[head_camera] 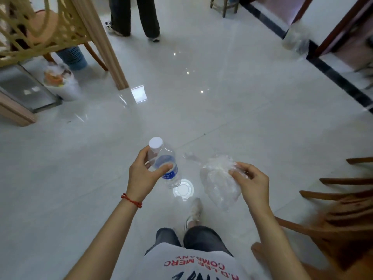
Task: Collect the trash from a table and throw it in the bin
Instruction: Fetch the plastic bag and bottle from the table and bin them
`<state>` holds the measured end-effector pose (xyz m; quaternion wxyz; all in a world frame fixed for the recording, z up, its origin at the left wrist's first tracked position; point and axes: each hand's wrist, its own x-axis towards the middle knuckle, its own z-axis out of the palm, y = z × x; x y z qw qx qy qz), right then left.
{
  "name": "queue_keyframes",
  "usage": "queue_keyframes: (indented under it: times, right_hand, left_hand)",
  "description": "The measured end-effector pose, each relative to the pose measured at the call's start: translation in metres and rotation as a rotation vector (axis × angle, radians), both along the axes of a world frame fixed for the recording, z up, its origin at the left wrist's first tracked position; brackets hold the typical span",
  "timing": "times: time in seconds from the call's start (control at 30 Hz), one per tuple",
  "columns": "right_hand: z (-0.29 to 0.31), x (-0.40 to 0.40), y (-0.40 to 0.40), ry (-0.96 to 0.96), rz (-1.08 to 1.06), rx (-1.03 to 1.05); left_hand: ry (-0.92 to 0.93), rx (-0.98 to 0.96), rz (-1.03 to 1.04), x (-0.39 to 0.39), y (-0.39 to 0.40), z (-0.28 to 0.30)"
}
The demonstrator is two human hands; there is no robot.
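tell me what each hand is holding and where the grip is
The left hand holds a water bottle near its neck and upper body. The right hand pinches a crumpled clear plastic bag at its upper edge.

There is one view only, from a wide-angle camera on the person's head, tilted forward and down. It sits close above the left hand (pixel 144 174) and right hand (pixel 252 182), which fill the lower middle. Beyond them it takes in the white floor (pixel 222 118) ahead, as far as another person's legs (pixel 134 17) at the top edge. Straight lines bow toward the edges.
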<state>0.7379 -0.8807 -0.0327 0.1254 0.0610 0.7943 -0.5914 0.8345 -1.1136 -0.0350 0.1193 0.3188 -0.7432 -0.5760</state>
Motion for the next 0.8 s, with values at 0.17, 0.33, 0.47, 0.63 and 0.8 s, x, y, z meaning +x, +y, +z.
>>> queue_keyframes:
  times: [0.17,0.33,0.47,0.63,0.8]
  right_hand:
    - [-0.002,-0.056,0.011,0.034,-0.113,-0.009]
    - [-0.003,-0.098,0.031,0.038,-0.245,-0.034]
    - [-0.001,-0.117,0.053,0.042,-0.385,-0.021]
    - [-0.001,-0.132,0.083,0.059,-0.581,0.015]
    - [0.003,-0.16,0.103,0.069,-0.757,0.048]
  left_hand:
    - [0.03,-0.009,-0.131,-0.085,0.009,0.005]
    - [0.056,-0.024,-0.261,-0.161,0.025,0.011]
    - [0.037,-0.011,-0.397,-0.21,0.044,0.012]
    - [0.021,0.017,-0.598,-0.27,0.076,0.008]
    - [0.033,0.034,-0.797,-0.338,0.107,0.009]
